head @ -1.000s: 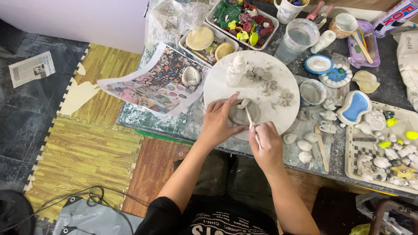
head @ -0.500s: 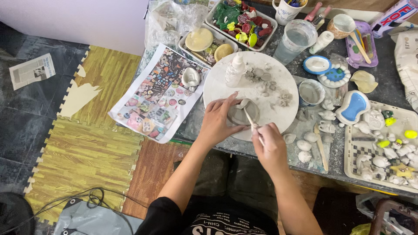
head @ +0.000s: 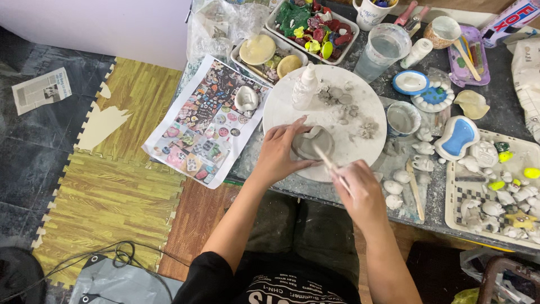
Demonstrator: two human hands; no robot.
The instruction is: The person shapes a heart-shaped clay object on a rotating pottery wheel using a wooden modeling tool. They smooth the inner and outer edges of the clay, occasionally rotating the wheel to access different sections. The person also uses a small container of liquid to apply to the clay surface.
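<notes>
A small grey clay bowl (head: 315, 142) sits on a round white board (head: 360, 98) at the table's near edge. My left hand (head: 279, 152) cups the bowl's left side, fingers against its wall. My right hand (head: 360, 188) holds a thin wooden stick (head: 324, 159) whose tip reaches into the bowl. Grey clay lumps (head: 343, 107) and a white squeeze bottle (head: 305, 87) lie farther back on the board.
A printed picture sheet (head: 205, 126) with a small clay piece (head: 246, 99) lies left of the board. A cup of cloudy water (head: 385, 50), paint dishes (head: 458, 137), trays of painted figures (head: 315, 25) and small white figures (head: 506, 197) crowd the back and right. Foam mats (head: 107, 191) cover the floor.
The view has shifted slightly and the picture sheet now lies flatter. Both hands stay at the clay bowl, the stick working inside it.
</notes>
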